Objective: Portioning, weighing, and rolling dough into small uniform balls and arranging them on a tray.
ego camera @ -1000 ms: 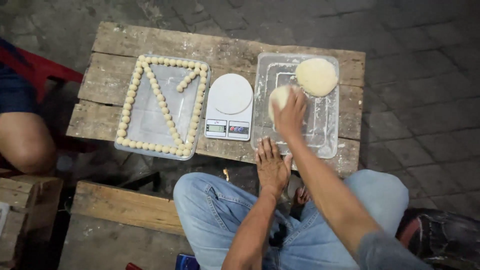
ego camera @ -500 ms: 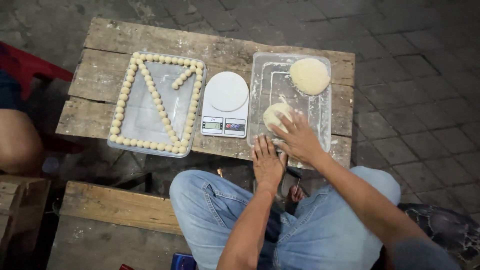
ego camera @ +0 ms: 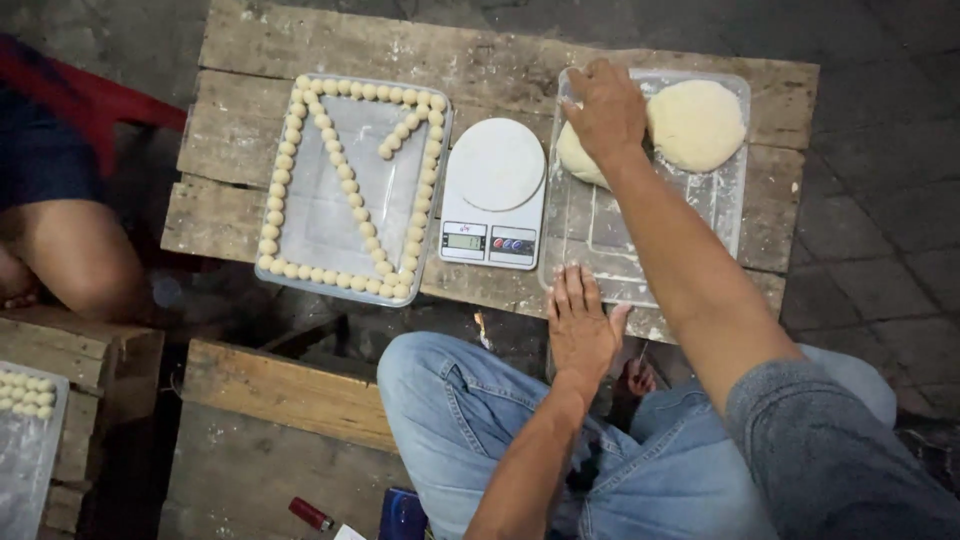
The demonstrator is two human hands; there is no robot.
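My right hand (ego camera: 606,110) presses down on a pale lump of dough (ego camera: 576,157) at the far left of a clear floured plastic tray (ego camera: 600,240). A larger round dough lump (ego camera: 697,124) lies beside it at the tray's far right. My left hand (ego camera: 582,325) rests flat, fingers apart, on the tray's near edge. A white digital kitchen scale (ego camera: 494,190) stands empty just left of the tray. Further left, a second clear tray (ego camera: 340,200) holds several small dough balls (ego camera: 345,180) lined along its rim and in a diagonal row.
Everything sits on a low worn wooden table (ego camera: 240,120) over stone paving. Another person's bare leg (ego camera: 75,265) is at the left. A wooden bench (ego camera: 280,390), a tray with dough balls (ego camera: 25,400) at the lower left, and a red lighter (ego camera: 310,514) lie near my knees.
My right hand has moved from the tray's middle to its far end with the small dough lump under it. The view has drawn closer. The left hand stays on the tray edge.
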